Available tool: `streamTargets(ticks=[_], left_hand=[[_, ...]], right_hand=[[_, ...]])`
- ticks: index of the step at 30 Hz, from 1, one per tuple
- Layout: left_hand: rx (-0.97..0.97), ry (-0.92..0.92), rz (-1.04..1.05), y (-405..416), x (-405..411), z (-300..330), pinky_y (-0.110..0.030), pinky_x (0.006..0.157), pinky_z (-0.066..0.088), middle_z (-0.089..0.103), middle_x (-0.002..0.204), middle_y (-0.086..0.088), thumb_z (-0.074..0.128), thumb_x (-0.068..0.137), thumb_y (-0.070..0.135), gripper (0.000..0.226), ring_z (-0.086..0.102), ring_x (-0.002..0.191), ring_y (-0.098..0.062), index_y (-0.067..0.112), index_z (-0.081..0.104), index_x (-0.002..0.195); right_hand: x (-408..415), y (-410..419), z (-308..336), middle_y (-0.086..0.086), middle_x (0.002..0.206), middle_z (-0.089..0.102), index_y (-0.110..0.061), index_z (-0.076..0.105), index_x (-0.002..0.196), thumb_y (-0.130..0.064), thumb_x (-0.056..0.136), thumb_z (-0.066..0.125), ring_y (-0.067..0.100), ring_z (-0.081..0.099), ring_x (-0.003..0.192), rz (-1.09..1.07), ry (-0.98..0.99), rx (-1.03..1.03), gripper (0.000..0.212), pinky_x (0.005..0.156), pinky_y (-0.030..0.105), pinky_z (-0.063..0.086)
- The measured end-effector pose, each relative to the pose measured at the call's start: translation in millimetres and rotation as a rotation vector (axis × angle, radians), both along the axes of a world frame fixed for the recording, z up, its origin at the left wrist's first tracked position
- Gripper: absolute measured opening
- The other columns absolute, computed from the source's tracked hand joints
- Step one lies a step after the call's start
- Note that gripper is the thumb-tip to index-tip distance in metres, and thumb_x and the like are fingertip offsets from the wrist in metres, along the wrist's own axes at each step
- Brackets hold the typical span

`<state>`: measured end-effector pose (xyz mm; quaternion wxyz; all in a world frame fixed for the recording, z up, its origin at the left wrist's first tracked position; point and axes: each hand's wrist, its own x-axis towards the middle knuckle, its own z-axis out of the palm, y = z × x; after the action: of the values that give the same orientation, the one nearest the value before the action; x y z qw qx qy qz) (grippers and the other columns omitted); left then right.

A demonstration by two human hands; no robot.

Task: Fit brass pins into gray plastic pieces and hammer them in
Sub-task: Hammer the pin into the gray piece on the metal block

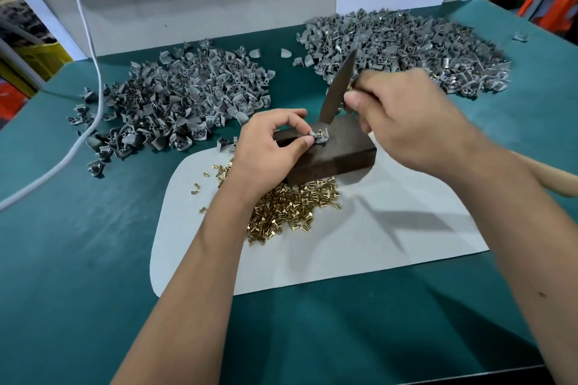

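The left hand [269, 147] is pinching a gray plastic piece [319, 137] on the dark block [331, 150], a brass pin [319, 132] standing proud in it. The right hand [403, 116] is gripping a blurred hammer [339, 87], angled at one o'clock above the pin. Fingertips are sitting just beside the pin, so an off-centre blow is risking a struck finger or a pin tipping sideways

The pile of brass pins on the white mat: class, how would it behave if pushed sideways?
The brass pins would probably scatter, since they lie loose. Strays already dot the white mat. Being small and apparently round, they may roll.
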<state>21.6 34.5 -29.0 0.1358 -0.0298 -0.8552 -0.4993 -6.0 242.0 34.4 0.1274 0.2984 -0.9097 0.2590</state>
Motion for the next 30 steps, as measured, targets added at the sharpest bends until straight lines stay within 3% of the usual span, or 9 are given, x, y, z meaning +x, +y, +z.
streamTargets(ticks=[3,7,9,13,18,20,22,27,30], left_hand=[[-0.031,0.004,-0.008,-0.3,-0.4,0.2,-0.042,0.107,0.048,0.07,0.125,0.001,0.077,0.086,0.01,0.008,0.062,0.121,-0.008,0.017,0.075,0.084],[-0.007,-0.001,0.008,2.4,0.4,0.0,-0.043,0.109,0.047,0.07,0.126,-0.001,0.078,0.085,0.007,0.011,0.062,0.122,-0.008,0.017,0.074,0.083],[0.003,-0.012,0.013,2.9,1.4,0.9,-0.042,0.11,0.047,0.07,0.127,-0.001,0.078,0.085,0.007,0.013,0.062,0.122,-0.008,0.019,0.074,0.082],[-0.016,-0.014,0.008,2.1,1.4,2.4,-0.041,0.11,0.046,0.069,0.127,0.002,0.077,0.086,0.009,0.014,0.061,0.122,-0.007,0.021,0.074,0.081],[-0.001,-0.011,0.011,3.0,2.6,3.8,-0.041,0.108,0.048,0.069,0.128,-0.003,0.078,0.085,0.006,0.016,0.062,0.122,-0.01,0.02,0.072,0.08],[-0.01,-0.011,0.004,2.5,2.6,3.6,-0.041,0.109,0.047,0.069,0.128,-0.002,0.077,0.085,0.007,0.014,0.062,0.122,-0.01,0.02,0.073,0.081],[-0.026,-0.001,0.007,1.7,1.1,3.2,-0.04,0.111,0.045,0.069,0.128,-0.002,0.077,0.085,0.008,0.012,0.061,0.123,-0.01,0.019,0.073,0.081],[-0.003,-0.017,0.001,2.9,1.3,3.1,-0.042,0.109,0.047,0.069,0.128,-0.006,0.076,0.085,0.003,0.014,0.062,0.123,-0.013,0.016,0.072,0.081],[-0.001,-0.026,0.012,3.2,1.6,3.0,-0.039,0.11,0.046,0.069,0.128,-0.003,0.077,0.085,0.005,0.012,0.062,0.122,-0.01,0.016,0.073,0.082]], right_hand=[[2.3,-3.2,1.9,0.004,0.072,0.06,-0.023,0.054,0.093,-0.042,0.103,0.038,0.035,0.056,0.066,-0.015,0.129,-0.036,0.027,0.062,0.042,0.047],[4.9,-2.9,-10.1,0.01,0.079,0.058,-0.027,0.05,0.09,-0.039,0.105,0.042,0.041,0.059,0.08,-0.058,-0.023,0.191,0.021,0.068,0.043,0.047],[-0.3,0.0,-3.3,0.013,0.083,0.062,-0.028,0.053,0.091,-0.042,0.105,0.041,0.041,0.059,0.08,-0.105,0.003,0.229,0.023,0.067,0.041,0.044],[4.4,-4.4,3.6,0.009,0.071,0.055,-0.022,0.057,0.098,-0.043,0.102,0.038,0.038,0.054,0.064,-0.142,0.126,0.009,0.029,0.06,0.041,0.044],[7.3,-11.2,-3.4,0.012,0.084,0.061,-0.023,0.057,0.097,-0.04,0.105,0.041,0.041,0.06,0.082,-0.096,-0.007,0.224,0.025,0.07,0.044,0.049],[4.2,-7.5,5.7,0.008,0.076,0.056,-0.024,0.058,0.099,-0.045,0.102,0.038,0.038,0.057,0.074,-0.141,0.081,0.168,0.029,0.065,0.04,0.046],[8.0,-10.0,8.6,0.009,0.071,0.055,-0.02,0.059,0.102,-0.044,0.102,0.037,0.037,0.054,0.065,-0.156,0.147,-0.012,0.033,0.061,0.039,0.044],[11.1,-19.7,-0.2,0.017,0.091,0.066,-0.022,0.053,0.094,-0.039,0.107,0.04,0.042,0.06,0.084,-0.12,-0.004,0.262,0.025,0.071,0.044,0.048],[6.0,-13.9,7.3,0.012,0.078,0.057,-0.022,0.056,0.095,-0.043,0.104,0.038,0.038,0.054,0.07,-0.186,0.11,0.147,0.03,0.065,0.04,0.043]])
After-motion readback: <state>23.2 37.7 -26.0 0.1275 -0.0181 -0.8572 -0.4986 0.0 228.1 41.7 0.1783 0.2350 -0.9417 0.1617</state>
